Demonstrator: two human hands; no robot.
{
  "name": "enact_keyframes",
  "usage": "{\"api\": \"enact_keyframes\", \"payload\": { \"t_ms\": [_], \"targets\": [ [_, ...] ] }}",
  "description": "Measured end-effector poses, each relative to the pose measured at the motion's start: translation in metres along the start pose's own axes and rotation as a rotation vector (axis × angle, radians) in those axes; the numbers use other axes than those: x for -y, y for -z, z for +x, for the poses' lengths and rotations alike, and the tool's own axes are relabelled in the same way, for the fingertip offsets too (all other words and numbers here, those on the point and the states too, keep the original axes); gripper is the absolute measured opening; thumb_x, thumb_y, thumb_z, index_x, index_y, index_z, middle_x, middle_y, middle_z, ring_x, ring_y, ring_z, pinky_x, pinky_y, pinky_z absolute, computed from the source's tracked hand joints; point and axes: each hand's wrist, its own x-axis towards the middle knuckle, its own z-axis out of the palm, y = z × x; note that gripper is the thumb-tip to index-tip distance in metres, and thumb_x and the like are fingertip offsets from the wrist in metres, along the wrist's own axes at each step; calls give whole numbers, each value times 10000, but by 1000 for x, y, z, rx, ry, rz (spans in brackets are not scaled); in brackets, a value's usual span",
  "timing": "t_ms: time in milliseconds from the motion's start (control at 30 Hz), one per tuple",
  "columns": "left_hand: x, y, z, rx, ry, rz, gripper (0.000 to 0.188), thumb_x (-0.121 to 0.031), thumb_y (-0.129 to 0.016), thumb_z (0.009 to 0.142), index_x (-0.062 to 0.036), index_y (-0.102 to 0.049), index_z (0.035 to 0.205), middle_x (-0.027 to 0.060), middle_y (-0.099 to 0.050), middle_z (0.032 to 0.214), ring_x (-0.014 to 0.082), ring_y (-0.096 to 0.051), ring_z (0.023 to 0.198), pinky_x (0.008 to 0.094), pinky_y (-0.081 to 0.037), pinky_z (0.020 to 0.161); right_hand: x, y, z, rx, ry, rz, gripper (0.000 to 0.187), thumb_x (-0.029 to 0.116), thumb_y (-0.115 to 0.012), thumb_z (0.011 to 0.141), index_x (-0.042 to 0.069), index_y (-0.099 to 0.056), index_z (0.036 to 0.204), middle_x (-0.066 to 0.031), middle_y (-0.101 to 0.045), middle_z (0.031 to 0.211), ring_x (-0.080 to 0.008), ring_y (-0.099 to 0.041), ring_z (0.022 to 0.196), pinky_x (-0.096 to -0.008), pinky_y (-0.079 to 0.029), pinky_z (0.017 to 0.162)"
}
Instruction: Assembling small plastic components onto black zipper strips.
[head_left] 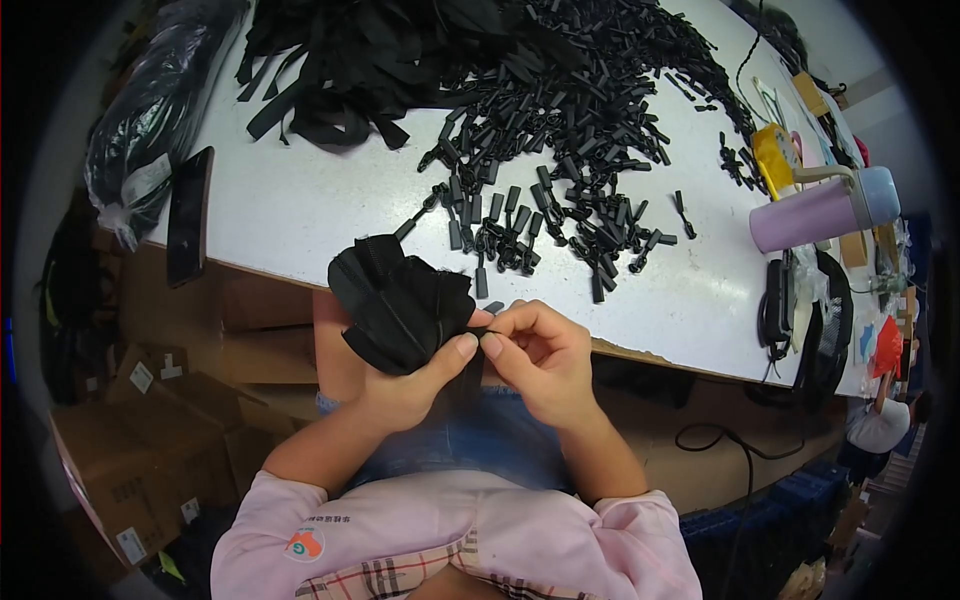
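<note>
L hand [425, 385]: fingers curled round a bundle of black zipper strips [400, 305], thumb pressed in near R hand's tips. R hand [545, 360]: thumb & index nearly closed in a pinch on a narrow dark end of same, other fingers folded. Can't tell from here if a small part is also btwn the tips. Bundle loc.: over the person's lap, at near edge of white table [300, 200].

On table: lg. pile of black zipper pulls [600, 130], looser group [510, 225] nearer the hands; heap of black strips [350, 60] at far side. Phone [190, 215] at L edge; purple bottle [810, 213], lying tilted in my view, & yellow packet [775, 155] at R. Cardboard boxes [150, 450] below, L side.
</note>
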Motion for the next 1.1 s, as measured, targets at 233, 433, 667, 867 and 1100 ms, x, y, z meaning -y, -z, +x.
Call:
{"api": "enact_keyframes", "payload": {
  "t_ms": [233, 433, 667, 867, 1100],
  "targets": [
    [1, 2, -2, 60, 12, -36, 191, -28, -588, 695, 13, -531, 872, 79, -549, 847, 144, -525, 792, 264, -414, 727, 9, 9, 0, 159, -280, 209, 42, 17, -533, 785, -8, -499, 785, 14, -480, 682, -1, -395, 563, -139, -316, 478],
    [11, 2, -3, 72, -77, 36, 215, -41, -507, 797, 4, -507, 1007, 55, -535, 952, 104, -501, 872, 238, -414, 771, -16, -7, -6, -118, 118, -47, 34, -10, -537, 765, -8, -507, 781, 6, -483, 666, -8, -380, 498, -148, -297, 421],
    [19, -5, -6, -11, -145, 44, 205, -1, -490, 792, 7, -499, 996, 70, -545, 943, 107, -510, 855, 241, -422, 765, -21, -6, -4, -196, 418, -451, 77, -14, -571, 721, -5, -514, 773, -31, -469, 629, -35, -368, 457, -171, -284, 401],
    [15, -3, -6, 24, -214, 130, 213, -13, -483, 802, 0, -487, 1014, 67, -542, 939, 110, -508, 854, 242, -421, 761, -12, 1, -4, -38, 226, -342, 55, 36, -541, 769, -8, -509, 773, -8, -459, 629, -30, -356, 467, -169, -279, 417],
    [12, 6, -5, 107, -194, 206, 200, -82, -516, 814, -9, -504, 1000, 53, -535, 935, 108, -502, 856, 238, -416, 751, -7, 3, -6, 50, -49, -30, 117, 105, -510, 824, -11, -519, 809, 30, -433, 637, -17, -369, 526, -158, -288, 458]
  ]
}}
